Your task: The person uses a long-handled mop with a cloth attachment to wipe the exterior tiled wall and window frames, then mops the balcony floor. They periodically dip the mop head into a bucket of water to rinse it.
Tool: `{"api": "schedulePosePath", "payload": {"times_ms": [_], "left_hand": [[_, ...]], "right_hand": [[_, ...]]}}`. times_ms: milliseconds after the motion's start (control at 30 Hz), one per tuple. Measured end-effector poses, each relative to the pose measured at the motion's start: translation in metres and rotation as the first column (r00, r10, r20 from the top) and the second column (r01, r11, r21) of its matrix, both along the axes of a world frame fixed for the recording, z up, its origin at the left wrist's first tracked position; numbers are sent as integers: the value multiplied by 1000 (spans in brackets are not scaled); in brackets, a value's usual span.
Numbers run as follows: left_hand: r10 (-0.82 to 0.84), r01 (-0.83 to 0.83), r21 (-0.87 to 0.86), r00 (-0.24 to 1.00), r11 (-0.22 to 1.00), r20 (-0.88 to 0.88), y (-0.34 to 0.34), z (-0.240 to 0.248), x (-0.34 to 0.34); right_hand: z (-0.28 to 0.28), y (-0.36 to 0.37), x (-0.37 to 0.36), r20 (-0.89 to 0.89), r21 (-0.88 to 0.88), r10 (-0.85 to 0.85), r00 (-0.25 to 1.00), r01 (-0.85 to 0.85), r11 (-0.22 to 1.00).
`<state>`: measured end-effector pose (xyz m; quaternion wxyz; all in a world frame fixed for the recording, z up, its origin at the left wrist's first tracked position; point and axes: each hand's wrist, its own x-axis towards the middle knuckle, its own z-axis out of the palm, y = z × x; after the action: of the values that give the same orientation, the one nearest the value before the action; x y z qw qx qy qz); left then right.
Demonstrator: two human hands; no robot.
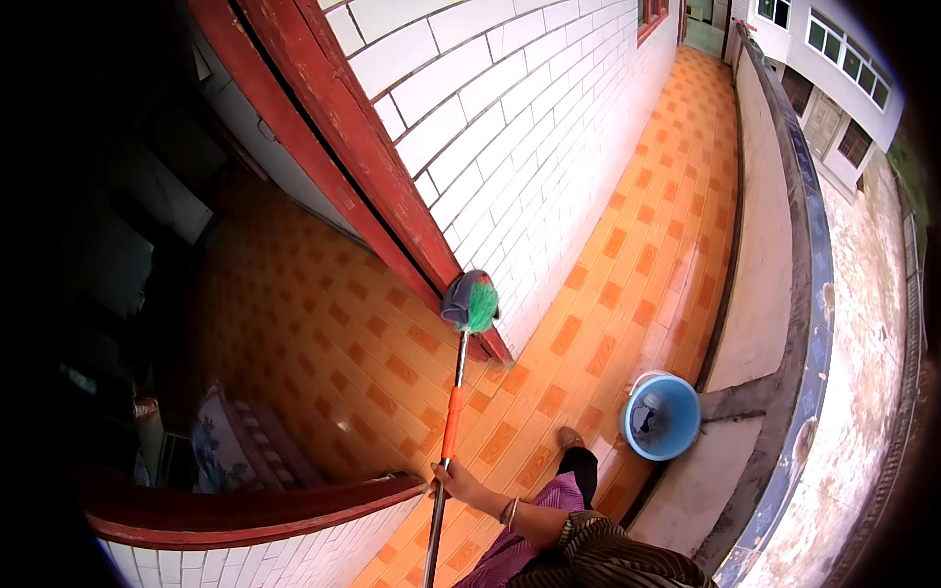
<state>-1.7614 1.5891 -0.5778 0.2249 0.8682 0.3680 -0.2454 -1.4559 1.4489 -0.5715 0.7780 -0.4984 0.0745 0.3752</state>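
My right hand (457,482) is closed around the pole of a long-handled brush (453,421), which has a metal shaft and an orange sleeve. At the pole's far end, the brush head has green bristles (482,306) with a dark grey cloth (458,297) around it. The head is up against the lower part of the red door frame (417,235), beside the white tiled wall (490,108). My left hand is outside the picture.
A blue bucket (662,417) with a white handle stands to the right, near the low balcony wall (755,323); something dark lies in it. Orange tiled floor (608,284) runs along the corridor and through the doorway. A patterned cloth item (235,441) is inside the dark room.
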Motion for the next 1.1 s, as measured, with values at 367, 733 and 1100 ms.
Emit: {"api": "schedulePosePath", "payload": {"times_ms": [367, 733, 1100], "left_hand": [[4, 0, -118, 999, 993, 36, -72, 0, 105], [7, 24, -258, 993, 966, 121, -110, -16, 158], [67, -117, -212, 970, 970, -232, -82, -25, 56]], "right_hand": [[13, -38, 6, -161, 84, 212, 964, -201, 976], [12, -71, 23, -52, -86, 43, 998, -47, 995], [19, -100, 15, -51, -278, 66, 996, -78, 957]]}}
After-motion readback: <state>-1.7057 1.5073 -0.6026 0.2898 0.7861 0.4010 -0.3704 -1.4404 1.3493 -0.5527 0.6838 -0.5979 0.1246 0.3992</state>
